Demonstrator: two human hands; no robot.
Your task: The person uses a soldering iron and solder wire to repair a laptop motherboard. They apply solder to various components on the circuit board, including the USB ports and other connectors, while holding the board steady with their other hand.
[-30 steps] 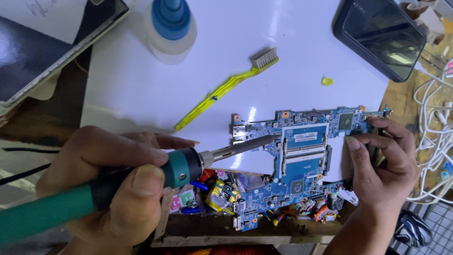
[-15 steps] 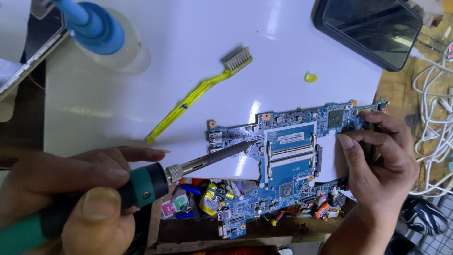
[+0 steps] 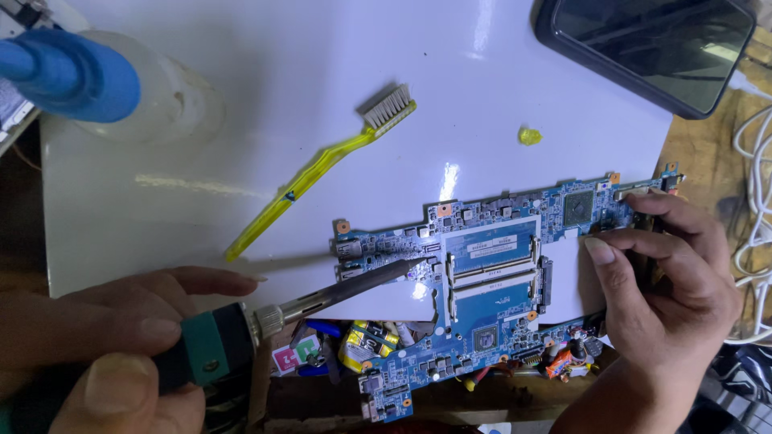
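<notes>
Since the earlier frames the view has drawn closer and slid to the right: the blue-capped bottle (image 3: 121, 88) now sits at the upper left edge, and the circuit board (image 3: 498, 281) fills the middle. The soldering iron (image 3: 322, 301) has stayed pointed at the board's left end, its tip resting by the small connectors there.

The left hand (image 3: 104, 345) is closed around the iron's green and black handle, thumb on top and forefinger stretched along the barrel, a pencil-like hold that seems meant to steady the tip for fine work. The right hand (image 3: 667, 281) is clamped on the board's right edge, thumb pressed flat on its face and fingers curled over the rim, apparently to keep it from shifting under the tip.

The blue board lies flat, partly on a white sheet (image 3: 322, 120) covering the tabletop (image 3: 700, 153), with its lower part hanging over a clutter of small coloured parts (image 3: 362, 341) below the sheet's edge. The white surface likely serves as a clean, bright backing for seeing small components.

A yellow toothbrush (image 3: 322, 165) lies diagonally just above the board's left end, within easy reach, not touching it. A small yellow blob (image 3: 529, 135) sits above the board, and a dark phone (image 3: 651, 44) lies at the upper right, with white cables (image 3: 752, 193) beside it.
</notes>
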